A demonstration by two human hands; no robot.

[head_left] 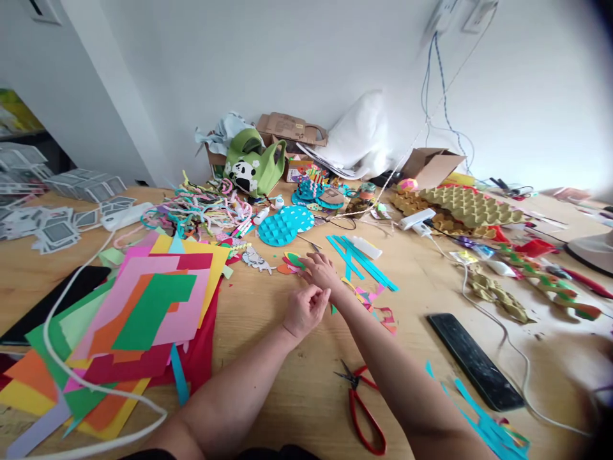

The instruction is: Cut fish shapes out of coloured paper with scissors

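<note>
My right hand [320,269] reaches over a small cluster of coloured paper cut-outs [288,263], its fingers stretched out and apart. The fingertips are at the green piece; I cannot tell whether they touch it. Just nearer to me, my left hand [305,312] is closed, fingers curled in beside my right wrist; whatever it may hold is hidden. A grey-white fish-like paper cut-out [256,259] lies left of the cluster. Close to my right forearm are paper scraps [366,297] and blue paper strips [357,255]. Red-handled scissors [357,390] lie partly open between my forearms.
Coloured paper sheets [153,313] are stacked at the left, with a white cable [52,345] across them. A black phone [474,358] lies at the right. Behind are blue dotted discs [280,229], a pipe-cleaner heap [201,207], a green panda bag [256,166] and egg-carton pieces [474,204].
</note>
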